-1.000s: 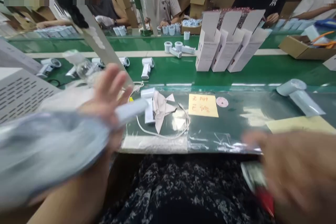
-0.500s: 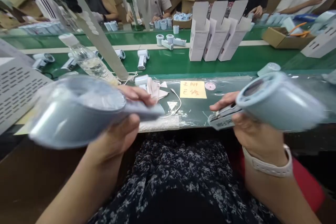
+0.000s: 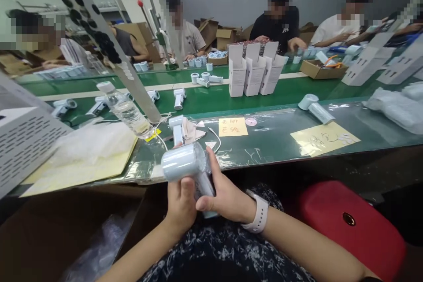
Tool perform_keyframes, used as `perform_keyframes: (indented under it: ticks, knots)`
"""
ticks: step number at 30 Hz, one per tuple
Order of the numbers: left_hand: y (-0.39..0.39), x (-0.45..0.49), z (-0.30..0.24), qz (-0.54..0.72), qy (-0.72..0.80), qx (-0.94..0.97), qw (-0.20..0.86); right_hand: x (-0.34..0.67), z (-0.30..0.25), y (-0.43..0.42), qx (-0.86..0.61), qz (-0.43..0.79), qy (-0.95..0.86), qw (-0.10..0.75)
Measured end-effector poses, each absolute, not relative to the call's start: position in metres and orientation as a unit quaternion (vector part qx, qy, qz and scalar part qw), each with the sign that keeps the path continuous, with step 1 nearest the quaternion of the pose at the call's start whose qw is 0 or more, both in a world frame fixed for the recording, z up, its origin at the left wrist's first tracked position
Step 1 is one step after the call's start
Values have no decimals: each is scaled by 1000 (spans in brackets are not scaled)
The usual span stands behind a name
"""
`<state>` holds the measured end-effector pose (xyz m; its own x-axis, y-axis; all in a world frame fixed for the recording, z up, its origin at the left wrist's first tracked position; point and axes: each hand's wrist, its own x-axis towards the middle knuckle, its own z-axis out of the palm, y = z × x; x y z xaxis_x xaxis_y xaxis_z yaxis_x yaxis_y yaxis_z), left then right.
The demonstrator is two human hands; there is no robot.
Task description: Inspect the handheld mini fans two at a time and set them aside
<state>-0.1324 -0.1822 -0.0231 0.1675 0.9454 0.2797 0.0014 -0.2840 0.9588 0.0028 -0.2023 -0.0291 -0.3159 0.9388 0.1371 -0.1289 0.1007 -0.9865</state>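
A light-blue hair-dryer-shaped device (image 3: 183, 161) is held low in front of the bench edge, its round barrel tilted and clear film showing at its right end. My left hand (image 3: 181, 205) grips it from below, closed under the barrel, with some fingers hidden behind. Around the handle, my right hand (image 3: 228, 194) is closed from the right, its thumb across the front and its index finger reaching up beside the barrel. Behind them on the bench lies a similar device (image 3: 177, 130) beside a crumpled pale cloth (image 3: 191, 132). A white cable (image 3: 218, 139) curls nearby.
A water bottle (image 3: 125, 110) leans by a metal post. Yellow notes (image 3: 233, 127) lie on the bench (image 3: 264, 150); another device (image 3: 319, 110) rests at right. White boxes (image 3: 253, 75) stand on the green belt (image 3: 205, 97). Several people sit opposite. A red stool (image 3: 350, 233) is at right.
Earlier each hand held its own device, spread wide apart. Now both hands are together at the centre on one device; the second held device is out of sight. The view has tilted up.
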Motion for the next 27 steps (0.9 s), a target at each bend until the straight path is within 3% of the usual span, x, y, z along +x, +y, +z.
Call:
perform_keyframes:
  ticks: [5, 8, 10, 12, 15, 18, 23, 27]
  knots:
    - [-138, -129, -35, 421, 422, 717, 361, 63, -26, -189, -551, 389, -585, 450]
    - [-88, -159, -32, 373, 491, 766, 180, 146, -17, -169, -700, 206, -580, 362]
    - [-53, -181, -30, 337, 564, 743, 125, 206, -11, -150, -795, 96, -531, 275]
    - [-26, -192, -27, 254, 621, 724, 159, 257, -9, -130, -865, 31, -461, 196]
    - [-4, -186, -20, 142, 659, 709, 207, 303, -15, -110, -884, 8, -438, 165]
    - [2, -168, -11, 89, 681, 702, 191, 322, -33, -110, -896, -30, -418, 148]
    - [11, -169, -6, 79, 691, 688, 208, 339, -68, -134, -891, -164, -381, 181]
    - [23, -192, 0, 162, 661, 655, 330, 334, -75, -124, -867, -252, -351, 249]
